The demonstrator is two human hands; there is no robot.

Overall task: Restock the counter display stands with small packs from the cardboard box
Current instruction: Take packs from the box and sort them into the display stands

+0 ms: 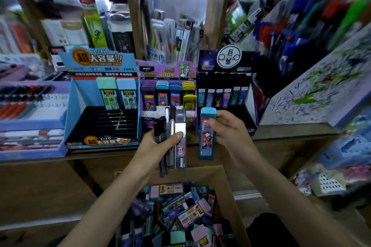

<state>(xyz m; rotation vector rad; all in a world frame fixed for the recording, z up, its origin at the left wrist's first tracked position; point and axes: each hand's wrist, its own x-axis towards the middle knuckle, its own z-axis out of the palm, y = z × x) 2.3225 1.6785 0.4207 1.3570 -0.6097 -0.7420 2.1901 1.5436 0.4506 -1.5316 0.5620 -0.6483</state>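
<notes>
My left hand (160, 138) grips a fanned bundle of several slim dark packs (176, 126), held upright in front of the purple display stand (167, 74). My right hand (226, 128) pinches one blue pack (206, 136) with a cartoon label, upright, just right of the bundle. Three stands sit on the wooden counter: a blue stand (80, 106) with two packs at its back row, the purple stand with coloured packs, and a black stand (226, 60) with one row of dark packs. The open cardboard box (226, 184) below holds several loose packs (180, 210).
A purple tray of pens (30, 124) lies at the left on the counter. A scribbled-on board (313, 94) slopes at the right beside racks of pens. Shelves with packaged stationery (172, 32) rise behind the stands. A wooden counter edge (100, 158) runs in front.
</notes>
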